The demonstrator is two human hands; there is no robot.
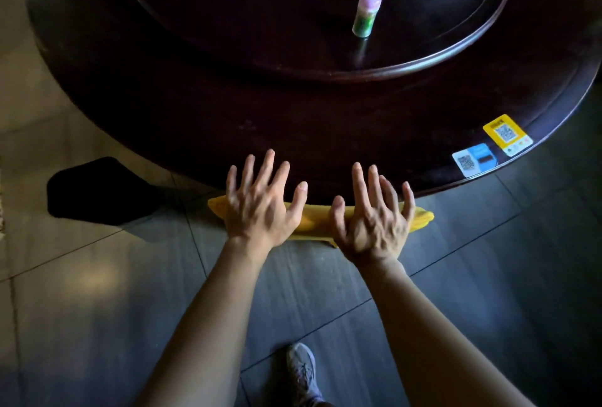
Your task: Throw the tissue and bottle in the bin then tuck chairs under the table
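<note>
Left hand (260, 201) and right hand (374, 214) spread wide, palms on yellow chair back (317, 221), tucked against table (228, 120) edge

Both hands, left (260, 208) and right (374, 224), reach forward side by side, palms down, fingers spread.

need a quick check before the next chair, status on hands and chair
Left hand and right hand open, palms on yellow chair back. Chair nearly under table. Container upright on turntable. Nothing blocking.
</note>
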